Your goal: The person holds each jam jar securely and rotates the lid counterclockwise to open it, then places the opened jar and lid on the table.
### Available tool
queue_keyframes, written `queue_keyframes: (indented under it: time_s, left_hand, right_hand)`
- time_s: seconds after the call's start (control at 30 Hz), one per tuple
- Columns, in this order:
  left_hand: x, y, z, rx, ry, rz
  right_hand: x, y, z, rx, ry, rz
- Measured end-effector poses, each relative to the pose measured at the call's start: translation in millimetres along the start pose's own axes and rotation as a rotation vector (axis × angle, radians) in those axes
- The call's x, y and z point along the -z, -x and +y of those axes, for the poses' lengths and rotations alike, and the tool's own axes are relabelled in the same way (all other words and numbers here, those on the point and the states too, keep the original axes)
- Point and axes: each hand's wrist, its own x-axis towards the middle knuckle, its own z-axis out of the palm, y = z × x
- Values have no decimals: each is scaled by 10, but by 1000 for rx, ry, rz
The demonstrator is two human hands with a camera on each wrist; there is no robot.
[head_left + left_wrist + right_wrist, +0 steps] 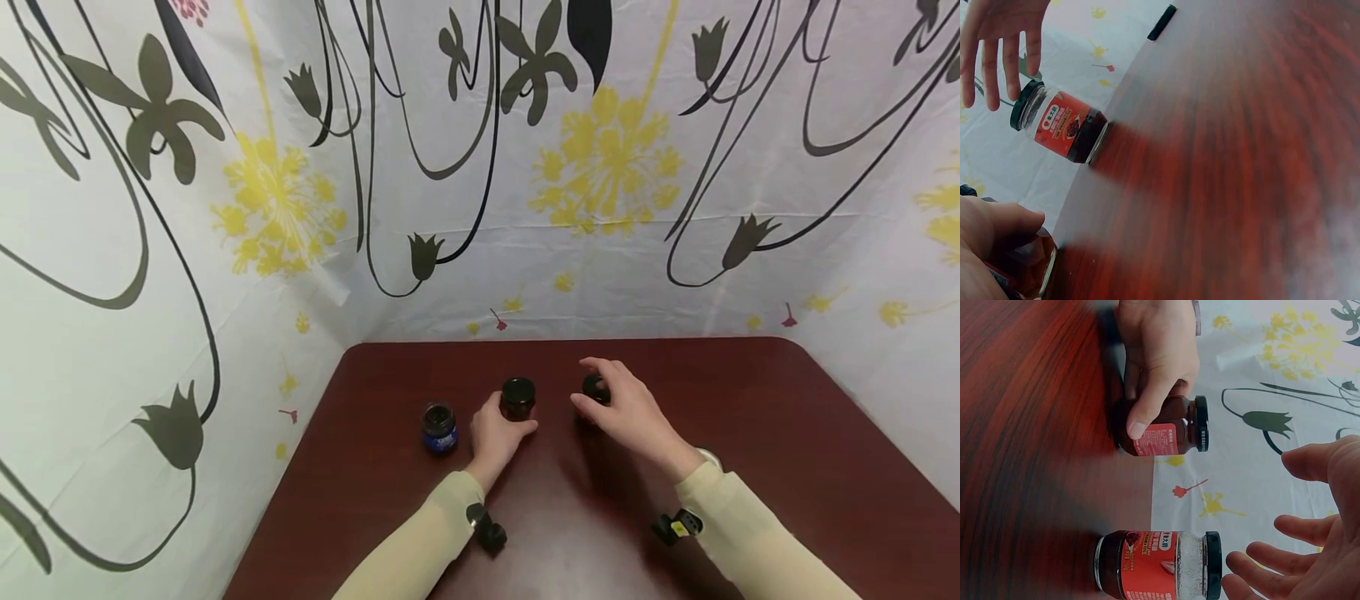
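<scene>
My left hand (498, 437) grips a glass jar (517, 396) that stands upright on the table, its dark lid uncovered. In the right wrist view this jar (1182, 425) has dark contents and a red label beside the thumb. Spread around the lid of a second jar (596, 387) is my right hand (633, 417), fingers loosely bent. The right wrist view shows a gap between these fingers and the second jar's dark green lid (1213, 565). That jar (1063, 125) stands upright with a red label, dark contents below and clear glass near the top.
A dark-lidded jar with a blue label (439, 429) stands left of my left hand. The brown wooden table (555, 542) ends at the back against a patterned white cloth (480, 200). A small black strip (1162, 22) shows at the table's edge in the left wrist view.
</scene>
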Motion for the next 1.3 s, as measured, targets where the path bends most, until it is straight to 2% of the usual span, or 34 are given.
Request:
queue_keyframes:
  time_s: [0.33, 0.6, 0.93, 1.3]
  left_hand:
    - [77, 17, 47, -9, 64, 6]
    - [144, 88, 110, -71, 101, -5]
    - [230, 189, 144, -122, 115, -44]
    - [342, 329, 182, -149, 97, -45]
  right_hand:
    - [6, -21, -4, 15, 12, 0]
    - [14, -16, -67, 15, 20, 5]
    - [-3, 11, -154, 22, 23, -5]
    - [-64, 38, -183, 16, 1, -7]
